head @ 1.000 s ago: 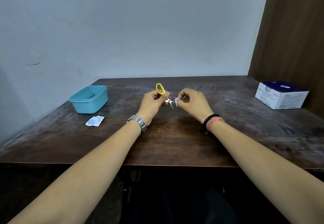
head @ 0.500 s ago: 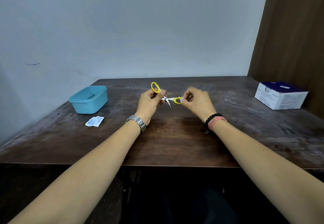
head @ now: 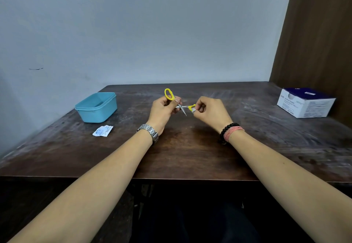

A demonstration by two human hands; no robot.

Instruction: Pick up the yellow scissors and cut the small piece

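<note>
I hold the small scissors [head: 180,103] in the air above the middle of the dark wooden table [head: 190,157], between my two hands. My left hand [head: 162,112] is curled around one yellow loop handle, which sticks up toward twelve o'clock past my thumb. My right hand [head: 210,112], at three o'clock from the left, pinches the other yellow handle together with a small pale scrap that I cannot make out.

The risk, as I judge it: the scissors are spread wide and the free blade points down toward six o'clock, bare. If either pinch slips, the tip could catch a finger or the scissors could fall onto the wood. The scrap could also slide out of my right fingertips.

The scissors look tiny, with short thin steel blades, a pivot near my left thumb and glossy yellow plastic handles, so they are likely light and a little slippery.
</note>
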